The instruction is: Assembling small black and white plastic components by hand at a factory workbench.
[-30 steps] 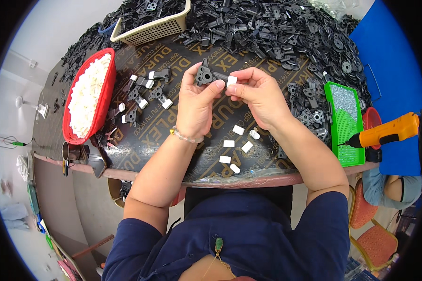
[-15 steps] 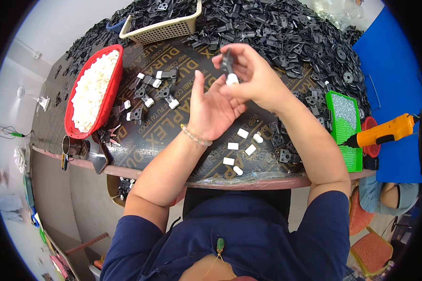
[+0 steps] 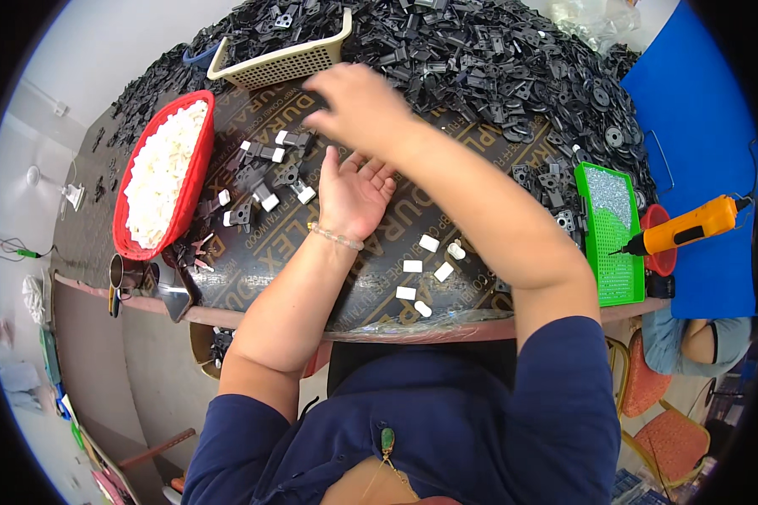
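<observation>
My left hand lies palm up over the dark board, fingers stretched and nothing on the palm. Beyond it, my right hand reaches left toward the beige basket, blurred by motion. Its thumb and forefinger are apart and no part shows between them; its other fingers are hidden. Left of my hands lies a loose group of black plastic parts with white end caps. Several loose white caps rest on the board nearer my body, right of my left wrist.
A red basket of white pieces stands at left. The beige basket sits before a heap of black parts. On the right are a green tray of small metal pieces and an orange power screwdriver. A metal cup stands front left.
My right hand has swung left across the board, and the black part with the white cap no longer shows in it. My left hand stays palm up, its fingers now more together.
</observation>
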{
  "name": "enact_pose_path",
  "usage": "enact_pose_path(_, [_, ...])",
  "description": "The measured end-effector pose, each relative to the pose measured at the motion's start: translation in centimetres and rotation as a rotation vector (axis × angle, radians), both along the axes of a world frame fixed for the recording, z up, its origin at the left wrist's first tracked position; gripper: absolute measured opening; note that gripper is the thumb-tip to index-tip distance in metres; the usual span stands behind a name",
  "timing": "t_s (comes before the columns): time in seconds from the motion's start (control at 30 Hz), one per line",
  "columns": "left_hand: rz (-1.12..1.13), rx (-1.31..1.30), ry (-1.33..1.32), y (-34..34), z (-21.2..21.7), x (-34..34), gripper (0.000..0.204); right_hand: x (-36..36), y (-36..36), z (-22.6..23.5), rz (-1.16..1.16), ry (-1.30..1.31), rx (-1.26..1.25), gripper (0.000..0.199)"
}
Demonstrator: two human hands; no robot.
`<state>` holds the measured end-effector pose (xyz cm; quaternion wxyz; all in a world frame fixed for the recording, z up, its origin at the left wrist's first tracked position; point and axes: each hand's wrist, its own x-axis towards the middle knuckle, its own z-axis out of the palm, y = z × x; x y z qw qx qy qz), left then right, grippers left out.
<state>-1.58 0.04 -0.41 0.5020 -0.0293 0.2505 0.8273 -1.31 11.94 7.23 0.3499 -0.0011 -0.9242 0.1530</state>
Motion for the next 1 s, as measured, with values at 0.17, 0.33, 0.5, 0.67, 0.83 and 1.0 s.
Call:
enact_pose_path(0.17, [-0.05,-0.136,0.289,0.0,1.8,2.6,0.041,8.3,10.8,-2.3,-0.609,-0.334,0.28,0.018])
enact_pose_path(0.33, [-0.166,-0.114,0.496,0.1,2.4,4.0,0.034,13.2,14.7,-5.5,-0.528,-0.378,0.244,0.025])
enact_pose_path(0.5, [0.042,-0.271,1.31,-0.3,3.6,5.3,0.059,15.6,8.3,0.9,-0.175,-0.434,-0.233,0.032])
enact_pose_path(0.67, [-0.191,-0.272,1.413,-0.5,2.2,4.9,0.066,17.1,4.0,2.1,0.277,-0.489,-0.705,0.031])
enact_pose_path(0.83, [-0.29,-0.215,0.821,-0.2,2.8,3.7,0.039,18.9,7.3,-1.0,-0.382,-0.695,-0.119,0.037])
enact_pose_path(1.0, [-0.318,-0.143,0.499,-0.1,3.8,3.5,0.037,18.5,7.8,-2.5,-0.333,-0.631,-0.064,0.03])
